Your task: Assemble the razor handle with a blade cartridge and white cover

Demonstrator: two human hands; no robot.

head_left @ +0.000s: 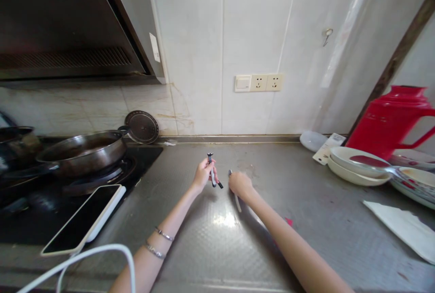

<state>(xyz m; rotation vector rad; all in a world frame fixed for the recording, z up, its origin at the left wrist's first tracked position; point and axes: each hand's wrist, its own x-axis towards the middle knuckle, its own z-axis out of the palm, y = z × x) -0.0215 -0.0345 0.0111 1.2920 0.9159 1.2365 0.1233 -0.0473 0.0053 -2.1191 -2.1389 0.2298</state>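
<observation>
My left hand [203, 173] is closed around a small razor-like tool [213, 178] with a dark T-shaped head pointing up and a pale handle. A short black piece [220, 185] sticks out beside the handle's lower end; whether it is part of the tool I cannot tell. To the right, my right hand [240, 185] is closed low over the steel counter [204, 238]. From under it a slim pale strip [238, 204], like a handle, points toward me, and a small greyish tip shows at its far side. The fingers hide the rest.
A phone [84, 220] with a white cable [102, 248] lies at the left by the stove [30, 220], where a steel pan [88, 152] stands. Stacked bowls [356, 176], a white card [329, 148], a red thermos [387, 125] and a paper napkin [401, 229] are at the right.
</observation>
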